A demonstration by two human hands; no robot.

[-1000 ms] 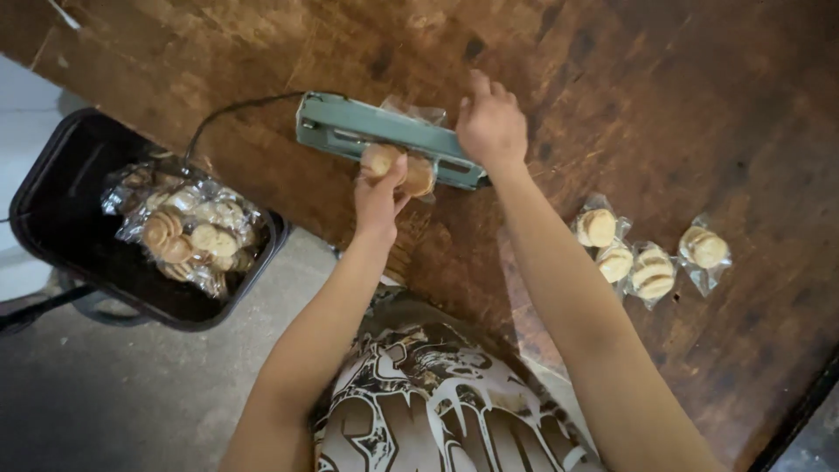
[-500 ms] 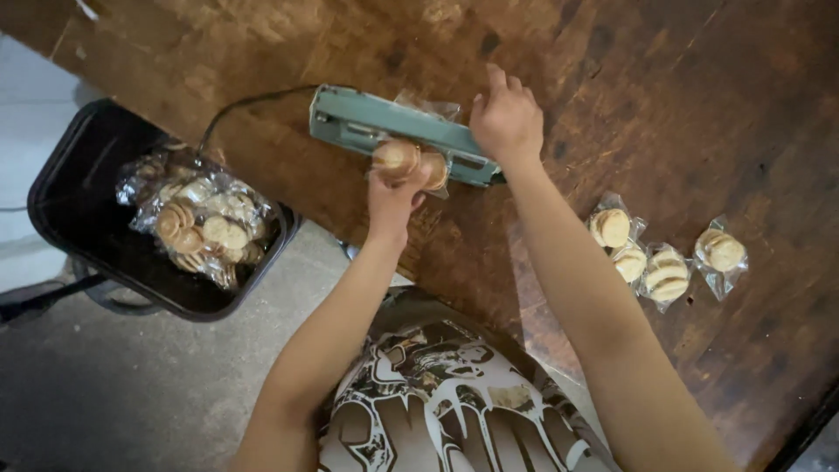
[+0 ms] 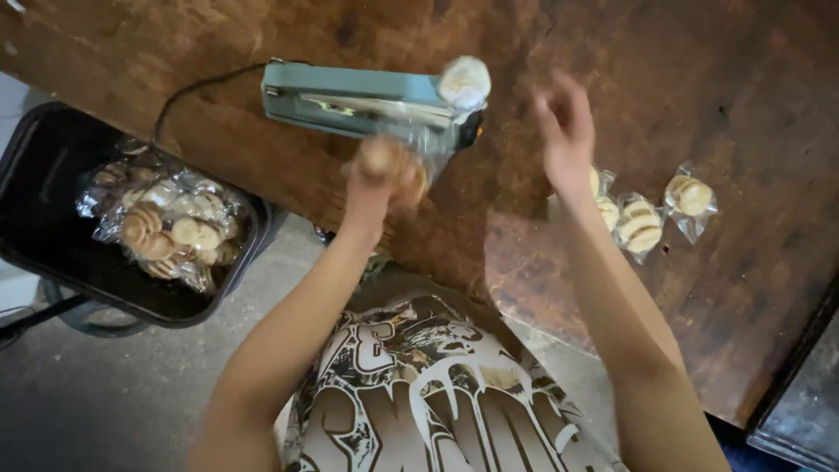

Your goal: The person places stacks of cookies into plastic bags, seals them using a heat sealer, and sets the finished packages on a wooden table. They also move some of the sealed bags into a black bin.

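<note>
A teal heat sealer [image 3: 350,100] lies on the dark wooden table [image 3: 699,79], its arm raised a little, with a round white knob [image 3: 464,81] at its right end. My left hand [image 3: 377,175] is closed on a clear bag of round biscuits [image 3: 411,162] just in front of the sealer; the bag is blurred by motion. My right hand [image 3: 566,131] hovers above the table to the right of the sealer, fingers spread and holding nothing. Just beyond that hand lie three small clear packets of biscuits [image 3: 642,223].
A black bin [image 3: 39,166] stands on the floor left of the table, with several sealed biscuit bags [image 3: 166,223] inside. A black cord [image 3: 197,92] runs from the sealer toward the bin. The table's near edge runs diagonally above my patterned shirt [image 3: 437,393].
My right hand has lifted off the sealer arm and moved right, opening. The sealer arm has come up. My left hand has drawn the biscuit bag back from the sealer.
</note>
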